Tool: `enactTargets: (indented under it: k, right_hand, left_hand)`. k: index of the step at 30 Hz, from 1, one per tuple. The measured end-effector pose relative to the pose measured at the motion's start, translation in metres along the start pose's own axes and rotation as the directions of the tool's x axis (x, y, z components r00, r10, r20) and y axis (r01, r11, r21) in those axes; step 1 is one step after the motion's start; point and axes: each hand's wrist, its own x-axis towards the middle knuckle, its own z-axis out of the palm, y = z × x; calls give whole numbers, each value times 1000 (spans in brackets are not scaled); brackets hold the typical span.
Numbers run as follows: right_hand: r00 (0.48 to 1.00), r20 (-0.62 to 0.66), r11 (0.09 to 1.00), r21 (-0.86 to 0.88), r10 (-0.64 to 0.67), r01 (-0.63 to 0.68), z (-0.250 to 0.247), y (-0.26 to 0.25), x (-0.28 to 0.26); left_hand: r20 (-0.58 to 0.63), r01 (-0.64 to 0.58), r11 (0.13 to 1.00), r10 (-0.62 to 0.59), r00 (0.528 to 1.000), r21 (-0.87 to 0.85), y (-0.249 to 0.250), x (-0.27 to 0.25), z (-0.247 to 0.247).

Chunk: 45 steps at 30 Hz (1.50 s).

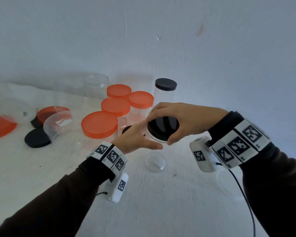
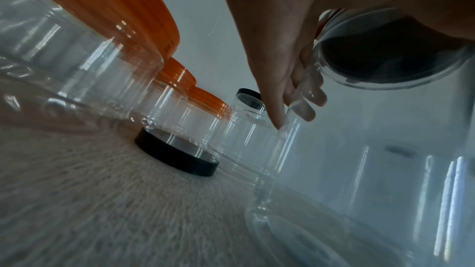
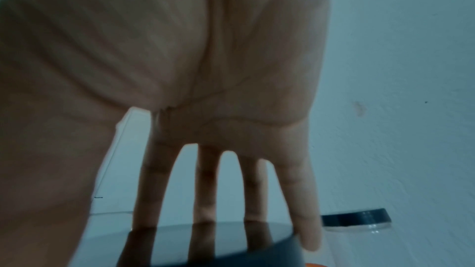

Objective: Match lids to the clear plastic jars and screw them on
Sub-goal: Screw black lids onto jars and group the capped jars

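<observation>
Tabletop (image 1: 157,202): white, rough-textured; a dark cable from the right wrist unit trails over its near edge.
Jar in hand (image 1: 155,161): clear, upright on the tabletop at centre, straight below both hands; its base with a small white label shows through the wall.
Left hand (image 1: 137,137): fingers (image 2: 306,109) wrapped round the jar's upper wall, thumb stretched along the near side; it should brace the jar so only the lid turns.
Black lid (image 1: 163,128): sits on the jar's mouth; from above it looks level, though I cannot tell how far the thread has caught.
Right hand (image 1: 183,120): arched over the lid, fingers (image 3: 306,220) spread and pinching its rim, thumb on the near edge.
Advice: keep the lid flat, turn from the wrist, regrip in short turns; a tilted start would likely cross-thread.
Risk: the thin clear wall may flex if squeezed hard, so hold firmly, not tightly.
Orange-lidded jars (image 1: 116,106): four, already capped, clustered just left and behind.
Loose black lid (image 1: 37,137): far left, beside a tipped open jar (image 1: 58,127), still to match.
Black-lidded jar (image 1: 165,89): capped, farthest back.
</observation>
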Motion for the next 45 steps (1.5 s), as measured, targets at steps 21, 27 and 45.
enactTargets:
  k: [21,27,45]
  right_hand:
    - [1000,22,998,-65,7,-6,-3,-4,8]
    - [995,-75,990,-116,71,-80,2,-9,5]
    - [893,-379,904,-248,240,-349,23,-30,6]
  left_hand:
    - [52,66,998,-67,996,23,5,-1,-4]
    - [5,40,999,-40,999,5,3,-2,-1]
    - [-77,10,1000,-10,997,11,13,-12,8]
